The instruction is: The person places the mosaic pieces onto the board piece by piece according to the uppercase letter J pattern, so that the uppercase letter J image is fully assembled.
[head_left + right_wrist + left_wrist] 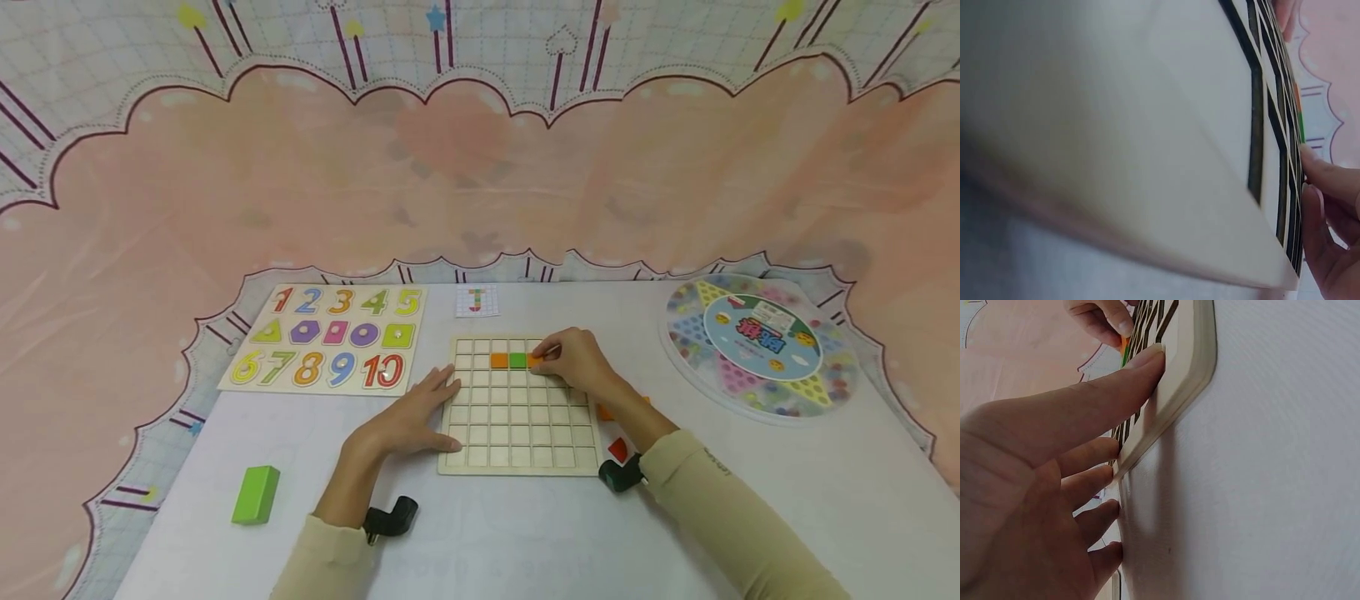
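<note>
A square wooden grid board (517, 462) lies flat on the white table. In its second row from the far edge, an orange square tile (499, 361) sits beside a green square tile (518, 360). My right hand (576, 360) pinches another orange tile (533, 361) just right of the green one. My left hand (408, 421) rests along the board's left side with fingers spread. In the left wrist view its thumb (1141, 359) touches the board's near corner area. The right wrist view shows the right fingers (1329, 181) low over the grid.
A small card (477, 301) with a coloured J-shaped pattern lies beyond the board. A number puzzle (416, 333) is at left, a green block (256, 495) nearer. Orange pieces (604, 412) and a red piece (618, 450) lie by the right forearm; a round game board (761, 346) stands at right.
</note>
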`<move>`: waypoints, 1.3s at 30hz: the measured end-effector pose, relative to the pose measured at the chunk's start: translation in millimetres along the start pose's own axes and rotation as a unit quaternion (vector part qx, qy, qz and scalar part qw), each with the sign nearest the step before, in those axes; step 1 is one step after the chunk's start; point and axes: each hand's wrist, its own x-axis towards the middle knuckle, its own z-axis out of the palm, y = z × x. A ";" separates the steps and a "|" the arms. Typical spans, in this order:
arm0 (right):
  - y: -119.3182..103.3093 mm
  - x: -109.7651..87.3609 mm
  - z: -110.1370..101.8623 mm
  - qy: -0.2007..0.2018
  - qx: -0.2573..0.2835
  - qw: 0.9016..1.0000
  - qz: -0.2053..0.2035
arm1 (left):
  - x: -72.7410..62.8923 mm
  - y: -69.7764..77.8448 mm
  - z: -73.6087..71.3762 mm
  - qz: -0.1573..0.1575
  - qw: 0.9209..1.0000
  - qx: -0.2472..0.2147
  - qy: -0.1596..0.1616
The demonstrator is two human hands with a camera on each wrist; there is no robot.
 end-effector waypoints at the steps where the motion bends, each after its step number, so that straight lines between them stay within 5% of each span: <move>1: -0.2 0.4 0.1 -0.001 0.001 1.000 0.002 | -0.2 -0.1 -0.3 0.000 1.000 0.000 0.001; 20: 4.3 1.1 0.8 -0.012 0.021 1.000 -0.007 | -0.4 0.9 -0.1 0.002 1.000 -0.003 0.001; 32: 2.3 -9.0 -11.0 -0.066 0.044 0.996 0.028 | -1.6 0.5 1.1 0.009 1.000 0.001 0.001; 39: 0.6 -18.2 -39.6 -0.047 0.021 0.998 -0.029 | 0.0 -0.6 0.5 0.002 1.000 0.004 0.002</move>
